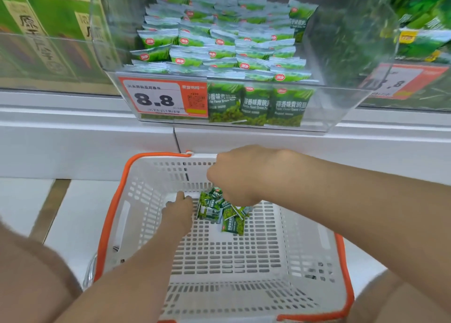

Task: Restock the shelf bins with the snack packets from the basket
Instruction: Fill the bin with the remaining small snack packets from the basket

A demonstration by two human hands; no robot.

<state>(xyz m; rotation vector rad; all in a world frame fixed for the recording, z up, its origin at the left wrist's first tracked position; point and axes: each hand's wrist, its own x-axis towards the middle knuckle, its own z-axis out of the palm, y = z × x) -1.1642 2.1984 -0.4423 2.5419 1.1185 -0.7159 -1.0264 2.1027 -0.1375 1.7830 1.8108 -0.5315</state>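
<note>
few packets (231, 222) are left in the basket (146, 188). the right hand (236, 176) curls round some; the left hand (178, 210) lies flat beside them. next, lift them to the bin (336, 108).

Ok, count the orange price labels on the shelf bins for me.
2. One orange-and-white price label, reading 8.8, sits on the front of the clear plastic centre bin; a second label, blurred, is on the clear bin to its right. More may lie outside the frame.
</note>
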